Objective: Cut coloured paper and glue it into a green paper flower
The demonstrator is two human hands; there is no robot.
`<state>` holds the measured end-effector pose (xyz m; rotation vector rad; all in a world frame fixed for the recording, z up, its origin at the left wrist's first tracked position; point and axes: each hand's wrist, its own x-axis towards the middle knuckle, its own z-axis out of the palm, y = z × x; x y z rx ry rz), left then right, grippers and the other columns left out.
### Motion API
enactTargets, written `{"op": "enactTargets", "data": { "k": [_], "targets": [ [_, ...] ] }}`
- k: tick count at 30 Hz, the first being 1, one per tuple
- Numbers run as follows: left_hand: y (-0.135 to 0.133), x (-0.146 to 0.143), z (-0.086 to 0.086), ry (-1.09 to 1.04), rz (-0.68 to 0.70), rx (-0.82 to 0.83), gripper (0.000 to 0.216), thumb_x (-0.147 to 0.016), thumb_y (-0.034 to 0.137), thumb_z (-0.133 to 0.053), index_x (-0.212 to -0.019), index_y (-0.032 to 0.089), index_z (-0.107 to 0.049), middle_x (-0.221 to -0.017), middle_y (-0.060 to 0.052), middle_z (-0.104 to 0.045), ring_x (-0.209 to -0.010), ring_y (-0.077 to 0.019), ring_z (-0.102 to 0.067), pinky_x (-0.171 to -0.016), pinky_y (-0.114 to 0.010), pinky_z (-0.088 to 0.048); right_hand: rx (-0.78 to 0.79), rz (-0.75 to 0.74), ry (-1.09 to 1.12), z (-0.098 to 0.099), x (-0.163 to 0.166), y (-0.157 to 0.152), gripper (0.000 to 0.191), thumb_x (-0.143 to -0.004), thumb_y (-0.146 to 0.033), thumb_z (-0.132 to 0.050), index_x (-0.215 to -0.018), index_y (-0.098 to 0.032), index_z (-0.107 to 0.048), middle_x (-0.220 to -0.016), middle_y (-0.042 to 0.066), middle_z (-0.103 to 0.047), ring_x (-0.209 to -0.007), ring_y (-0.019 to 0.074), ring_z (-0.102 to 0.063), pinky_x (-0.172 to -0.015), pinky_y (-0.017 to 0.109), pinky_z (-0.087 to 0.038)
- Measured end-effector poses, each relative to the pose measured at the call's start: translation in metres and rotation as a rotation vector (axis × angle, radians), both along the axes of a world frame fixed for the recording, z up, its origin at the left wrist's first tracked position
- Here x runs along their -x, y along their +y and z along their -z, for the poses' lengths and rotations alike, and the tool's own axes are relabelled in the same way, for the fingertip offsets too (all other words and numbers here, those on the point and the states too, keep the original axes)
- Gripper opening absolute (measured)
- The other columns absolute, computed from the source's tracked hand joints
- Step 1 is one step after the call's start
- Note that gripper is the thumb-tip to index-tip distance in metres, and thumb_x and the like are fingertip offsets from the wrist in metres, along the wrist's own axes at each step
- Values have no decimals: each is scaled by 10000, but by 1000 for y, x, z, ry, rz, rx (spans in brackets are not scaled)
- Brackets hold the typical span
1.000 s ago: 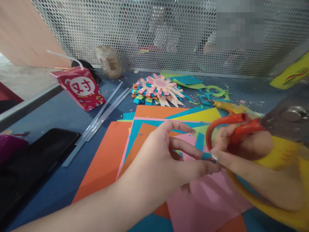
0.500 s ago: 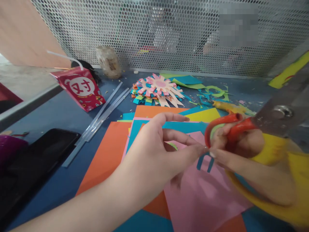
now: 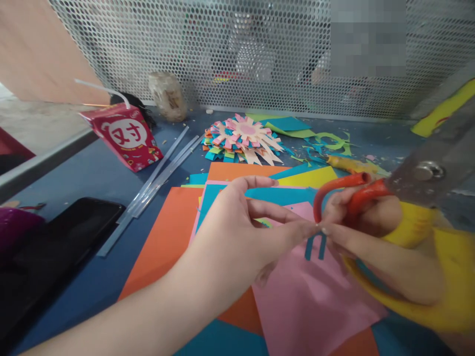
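Observation:
My left hand (image 3: 241,232) reaches in from the lower left and pinches the top of a small blue paper strip (image 3: 314,245) that hangs down in two legs. My right hand (image 3: 371,232) grips the orange handles of a pair of scissors (image 3: 408,185), whose steel blades point up to the right; its forefinger also touches the strip where my left fingertips meet it. A yellow sleeve covers the right wrist. Beneath both hands lie sheets of coloured paper (image 3: 166,237), orange, pink, blue and yellow.
A layered paper flower (image 3: 245,138) sits at the back centre, with green and blue offcuts (image 3: 330,143) to its right. A red drink carton with a straw (image 3: 124,138), clear glue sticks (image 3: 159,178), a black phone (image 3: 70,232) and a perforated metal screen (image 3: 237,54) are around.
The blue strip, pinched flat between my fingers a second ago, now hangs down as two legs. Both hands lifted slightly and the scissor blades swung up to the right.

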<state>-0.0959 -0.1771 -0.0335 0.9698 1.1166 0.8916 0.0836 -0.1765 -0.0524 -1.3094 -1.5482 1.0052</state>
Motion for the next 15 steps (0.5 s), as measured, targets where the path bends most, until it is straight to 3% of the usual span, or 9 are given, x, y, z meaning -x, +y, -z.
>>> {"op": "enactTargets", "data": {
  "k": [4,8,12,15],
  "targets": [
    [1,3,5,-21,63,-19,509,-625,195,-763,-1058,222,-496,-684,48,-663,-337,-41,-504,-328,-140,-396,-20,31,26,1,5,0,177,-659,-248,-691,-722,-272,-528,-686,-43,-503,-630,112,-578,-593,163,-553],
    [1,3,6,-18,92,-37,432,-682,214,-720,-1054,235,-502,-687,44,-672,-346,-60,-536,-343,-161,-422,-19,31,60,1,6,0,238,-649,-196,-692,-806,-266,-529,-671,-64,-502,-569,85,-533,-560,141,-529],
    [3,3,-2,-53,39,-39,381,-688,190,-715,-1009,219,-511,-642,61,-656,-313,-27,-471,-310,-126,-361,30,61,77,1,5,-1,289,-655,-309,-732,-871,-257,-547,-789,-51,-574,-603,69,-553,-552,109,-513],
    [4,6,-8,-118,-42,-65,348,-692,181,-715,-969,211,-507,-536,96,-592,-271,0,-381,-283,-106,-277,-44,11,36,3,5,0,182,-719,-334,-695,-854,-293,-580,-868,-55,-606,-713,80,-599,-634,122,-526]
  ]
}}
